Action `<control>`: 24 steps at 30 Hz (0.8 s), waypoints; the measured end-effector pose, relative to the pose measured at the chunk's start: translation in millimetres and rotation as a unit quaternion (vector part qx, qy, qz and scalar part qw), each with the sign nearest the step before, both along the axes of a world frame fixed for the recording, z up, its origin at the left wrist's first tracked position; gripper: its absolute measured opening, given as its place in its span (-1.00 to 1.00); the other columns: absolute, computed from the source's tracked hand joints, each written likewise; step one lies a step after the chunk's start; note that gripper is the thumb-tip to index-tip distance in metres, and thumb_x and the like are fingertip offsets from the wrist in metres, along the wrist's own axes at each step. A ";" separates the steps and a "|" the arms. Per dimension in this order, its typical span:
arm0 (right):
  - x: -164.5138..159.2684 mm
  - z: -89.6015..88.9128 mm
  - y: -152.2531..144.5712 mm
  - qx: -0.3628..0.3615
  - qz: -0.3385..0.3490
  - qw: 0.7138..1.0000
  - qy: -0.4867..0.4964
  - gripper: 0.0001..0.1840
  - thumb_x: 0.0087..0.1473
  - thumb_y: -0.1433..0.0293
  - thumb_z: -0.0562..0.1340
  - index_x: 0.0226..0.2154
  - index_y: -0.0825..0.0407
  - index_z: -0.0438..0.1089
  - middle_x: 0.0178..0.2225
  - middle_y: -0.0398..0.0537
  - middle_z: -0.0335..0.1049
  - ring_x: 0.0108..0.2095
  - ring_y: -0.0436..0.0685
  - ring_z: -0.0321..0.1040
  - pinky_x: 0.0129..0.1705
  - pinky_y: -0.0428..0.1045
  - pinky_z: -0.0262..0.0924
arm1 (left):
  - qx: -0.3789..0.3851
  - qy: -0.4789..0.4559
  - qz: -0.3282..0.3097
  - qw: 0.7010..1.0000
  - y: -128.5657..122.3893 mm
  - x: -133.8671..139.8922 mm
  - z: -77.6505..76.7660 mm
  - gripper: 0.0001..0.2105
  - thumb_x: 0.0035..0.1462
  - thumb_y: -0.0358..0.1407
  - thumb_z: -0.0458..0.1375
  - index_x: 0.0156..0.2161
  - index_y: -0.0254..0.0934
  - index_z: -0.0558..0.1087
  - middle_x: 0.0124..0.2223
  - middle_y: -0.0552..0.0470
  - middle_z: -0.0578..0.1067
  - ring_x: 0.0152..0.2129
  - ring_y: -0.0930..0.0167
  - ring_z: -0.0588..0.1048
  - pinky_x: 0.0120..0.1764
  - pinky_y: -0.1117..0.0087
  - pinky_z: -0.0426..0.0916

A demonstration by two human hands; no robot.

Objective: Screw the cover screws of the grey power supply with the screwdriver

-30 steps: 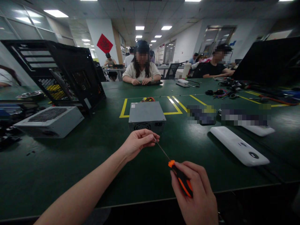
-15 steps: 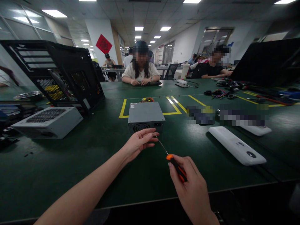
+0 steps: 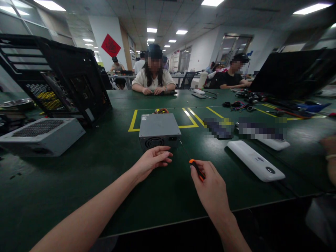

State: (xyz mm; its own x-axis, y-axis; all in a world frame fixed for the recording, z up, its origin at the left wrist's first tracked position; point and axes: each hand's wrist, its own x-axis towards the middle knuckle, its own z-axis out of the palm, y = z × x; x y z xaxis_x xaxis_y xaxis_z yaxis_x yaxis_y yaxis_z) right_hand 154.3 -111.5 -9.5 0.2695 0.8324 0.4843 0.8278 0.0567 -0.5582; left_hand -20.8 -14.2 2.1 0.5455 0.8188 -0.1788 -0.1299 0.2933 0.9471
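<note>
- The left hand (image 3: 152, 162) is held palm inward with its fingers loosely parted, and no grip on anything is visible; by the right hand (image 3: 211, 182), a screwdriver (image 3: 192, 161) is pinched at its handle between thumb and fingers.
- On the green table (image 3: 126, 196), a small part could be lost if dropped, since dark marks might be hard to tell from it.
- The grey power supply (image 3: 160, 126) is set mid-table, just beyond the left hand; whether it is touched by the fingertips cannot be told. If pushed by the tool without being braced, it could be slid or turned.
- The screwdriver is angled toward the unit's front right corner; contact cannot be confirmed. Its tip could be slipped off by a slanted approach, and the casing scratched or the left fingers jabbed.
- The fan grille (image 3: 154, 142) could be entered by a stray tip if aim is lost.
- The power socket (image 3: 173, 139), near the shaft, could be scraped likewise.
</note>
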 end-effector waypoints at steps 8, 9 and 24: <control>-2.9 2.6 6.1 -0.013 0.006 1.000 0.000 -0.81 0.11 0.32 0.05 -0.29 0.06 0.28 -0.32 -0.01 0.33 -0.34 0.11 0.35 -0.34 0.02 0.26 | -0.002 -0.004 -0.001 1.000 0.0 -0.3 0.3 -0.65 0.02 -0.29 0.19 -0.05 -0.28 0.34 -0.15 -0.04 0.45 -0.35 0.52 0.45 -0.30 0.51 0.34; -3.4 3.4 6.5 -0.015 0.001 1.000 -0.004 -0.81 0.11 0.32 0.03 -0.29 0.06 0.28 -0.31 -0.01 0.32 -0.34 0.12 0.35 -0.34 0.03 0.26 | -0.002 -0.004 0.000 1.000 -0.1 -0.3 0.5 -0.65 0.03 -0.30 0.19 -0.05 -0.28 0.34 -0.15 -0.04 0.45 -0.35 0.53 0.45 -0.30 0.51 0.34; -8.8 7.6 -1.3 0.048 -0.026 0.994 -0.095 -0.81 0.11 0.41 0.02 -0.20 0.05 0.23 -0.24 0.03 0.30 -0.28 0.13 0.36 -0.35 0.01 0.30 | 0.034 0.015 0.014 0.999 0.4 -0.6 1.1 -0.69 0.05 -0.27 0.15 -0.07 -0.29 0.35 -0.17 -0.04 0.45 -0.36 0.52 0.44 -0.30 0.49 0.33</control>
State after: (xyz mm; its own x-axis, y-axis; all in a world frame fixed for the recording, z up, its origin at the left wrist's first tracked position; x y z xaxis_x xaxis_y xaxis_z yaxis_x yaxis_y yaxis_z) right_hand 145.5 -112.8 -1.8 0.2075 0.7672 0.6069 0.9212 0.0556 -0.3851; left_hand -21.4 -13.8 3.1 0.5170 0.8446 -0.1387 -0.1075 0.2249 0.9684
